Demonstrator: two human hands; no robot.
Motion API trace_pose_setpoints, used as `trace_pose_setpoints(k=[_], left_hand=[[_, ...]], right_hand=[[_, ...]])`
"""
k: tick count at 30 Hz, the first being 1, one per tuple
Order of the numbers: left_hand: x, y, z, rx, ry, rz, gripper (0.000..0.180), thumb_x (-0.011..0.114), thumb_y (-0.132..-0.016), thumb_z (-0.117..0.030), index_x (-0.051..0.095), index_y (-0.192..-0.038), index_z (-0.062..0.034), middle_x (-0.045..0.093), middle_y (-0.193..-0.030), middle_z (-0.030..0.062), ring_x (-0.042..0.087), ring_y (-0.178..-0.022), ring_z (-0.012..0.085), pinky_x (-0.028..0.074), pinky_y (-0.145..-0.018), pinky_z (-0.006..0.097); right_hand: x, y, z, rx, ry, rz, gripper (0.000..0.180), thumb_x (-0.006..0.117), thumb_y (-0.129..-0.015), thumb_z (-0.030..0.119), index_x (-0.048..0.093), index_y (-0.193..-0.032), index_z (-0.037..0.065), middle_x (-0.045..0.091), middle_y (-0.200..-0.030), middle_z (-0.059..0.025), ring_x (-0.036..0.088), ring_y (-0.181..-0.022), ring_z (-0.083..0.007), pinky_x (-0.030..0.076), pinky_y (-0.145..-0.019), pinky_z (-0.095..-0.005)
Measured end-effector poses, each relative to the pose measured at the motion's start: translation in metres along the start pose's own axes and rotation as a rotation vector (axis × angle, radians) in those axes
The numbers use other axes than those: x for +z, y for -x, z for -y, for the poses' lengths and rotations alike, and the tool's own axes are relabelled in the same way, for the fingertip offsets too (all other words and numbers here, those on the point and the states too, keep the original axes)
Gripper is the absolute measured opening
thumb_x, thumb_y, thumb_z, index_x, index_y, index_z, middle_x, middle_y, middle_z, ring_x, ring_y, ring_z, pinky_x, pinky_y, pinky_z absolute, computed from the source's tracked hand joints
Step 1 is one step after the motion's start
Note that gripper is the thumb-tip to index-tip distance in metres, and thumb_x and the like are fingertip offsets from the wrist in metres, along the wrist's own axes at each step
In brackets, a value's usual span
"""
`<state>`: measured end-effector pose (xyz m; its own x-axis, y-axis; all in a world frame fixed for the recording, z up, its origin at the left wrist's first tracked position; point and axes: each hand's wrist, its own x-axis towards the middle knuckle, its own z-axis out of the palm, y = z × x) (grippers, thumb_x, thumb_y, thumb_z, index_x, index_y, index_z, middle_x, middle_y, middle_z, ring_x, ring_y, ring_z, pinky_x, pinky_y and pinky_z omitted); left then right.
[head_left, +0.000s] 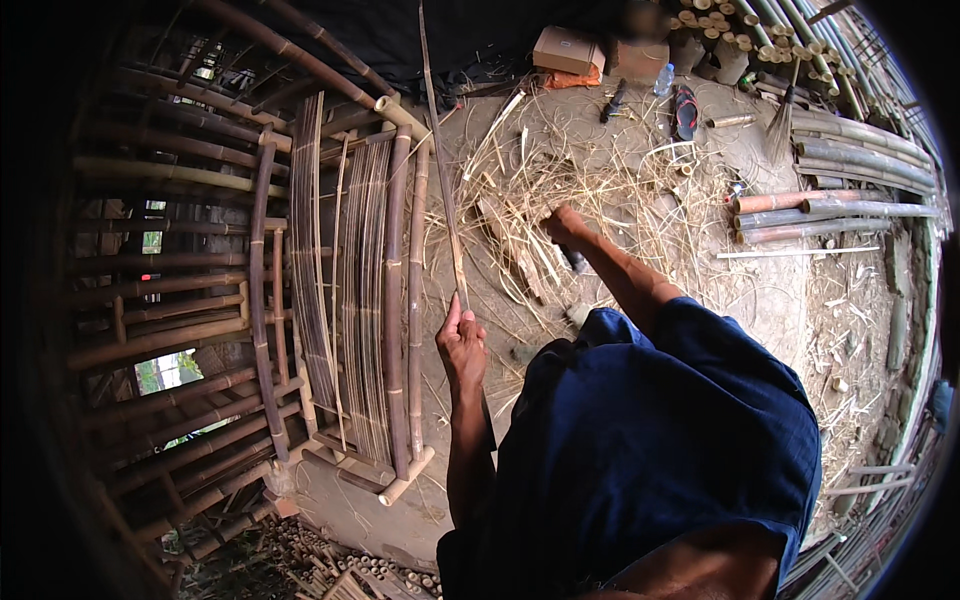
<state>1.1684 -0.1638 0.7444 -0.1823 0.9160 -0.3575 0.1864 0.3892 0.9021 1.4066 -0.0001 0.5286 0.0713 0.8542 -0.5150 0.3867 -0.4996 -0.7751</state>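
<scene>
My left hand (463, 345) is closed around the lower part of a long, thin bamboo strip (440, 150), its index finger lying along it. The strip stands nearly straight up the picture, past the bamboo frame's right side. To the right, my right hand (566, 222) is a closed fist over the littered ground; what it holds, if anything, is hidden. A dark object (575, 259) shows just below that forearm, too small to name. Under the hand lie wood pieces (515, 245) and a tangle of pale bamboo shavings (620, 180).
A bamboo frame (397, 300) holding slender bamboo strips (367, 290) stands at left. Bamboo poles (860, 160) are stacked at right. Along the back are a cardboard box (567, 50), a plastic bottle (664, 80), a sandal (685, 112) and a broom (782, 125).
</scene>
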Motion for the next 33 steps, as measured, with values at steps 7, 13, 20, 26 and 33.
trace_pose_setpoints(k=[7, 13, 20, 26, 33], left_hand=[[0.011, -0.007, -0.006, -0.072, 0.096, 0.016, 0.049, 0.055, -0.099, -0.015, 0.040, -0.145, -0.0055, 0.047, -0.071, -0.0028, 0.042, -0.055, 0.0028, 0.036, -0.042, 0.018], [0.026, -0.010, -0.007, -0.131, 0.229, 0.055, 0.053, 0.054, -0.100, -0.017, 0.035, -0.148, -0.0056, 0.044, -0.069, -0.0035, 0.038, -0.051, 0.0031, 0.034, -0.041, 0.018], [0.024, -0.008, -0.013, -0.146, 0.216, 0.058, 0.058, 0.054, -0.100, -0.020, 0.030, -0.150, -0.0070, 0.042, -0.065, -0.0038, 0.034, -0.047, 0.0033, 0.031, -0.039, 0.019], [0.010, 0.017, -0.013, -0.147, 0.183, 0.070, 0.056, 0.053, -0.100, -0.020, 0.031, -0.149, -0.0041, 0.040, -0.063, -0.0036, 0.033, -0.046, 0.0037, 0.030, -0.038, 0.020], [-0.008, 0.048, -0.011, -0.029, 0.022, 0.071, 0.048, 0.050, -0.101, -0.016, 0.039, -0.145, -0.0004, 0.039, -0.060, -0.0041, 0.035, -0.047, 0.0034, 0.029, -0.040, 0.021]], right_hand=[[-0.010, 0.101, 0.063, -0.204, 0.144, -0.081, 0.084, 0.028, -0.093, 0.072, 0.061, -0.079, -0.004, 0.063, -0.074, -0.0278, 0.064, -0.071, -0.0415, 0.050, -0.069, -0.0506], [-0.021, 0.140, 0.106, -0.664, 0.411, 0.024, 0.072, 0.038, -0.092, 0.068, 0.064, -0.088, 0.002, 0.063, -0.067, -0.0222, 0.065, -0.071, -0.0398, 0.051, -0.068, -0.0487], [-0.016, 0.137, 0.118, -0.734, 0.431, 0.025, 0.069, 0.041, -0.091, 0.067, 0.065, -0.090, 0.002, 0.063, -0.067, -0.0219, 0.064, -0.071, -0.0423, 0.051, -0.066, -0.0483], [-0.020, 0.109, 0.120, -0.601, 0.476, -0.088, 0.077, 0.034, -0.091, 0.072, 0.067, -0.090, 0.003, 0.067, -0.071, -0.0203, 0.067, -0.063, -0.0338, 0.052, -0.056, -0.0429], [-0.026, 0.029, 0.135, -0.371, 0.542, -0.115, 0.083, 0.016, -0.089, 0.079, 0.061, -0.077, 0.010, 0.059, -0.061, -0.0109, 0.055, -0.049, -0.0197, 0.043, -0.041, -0.0366]])
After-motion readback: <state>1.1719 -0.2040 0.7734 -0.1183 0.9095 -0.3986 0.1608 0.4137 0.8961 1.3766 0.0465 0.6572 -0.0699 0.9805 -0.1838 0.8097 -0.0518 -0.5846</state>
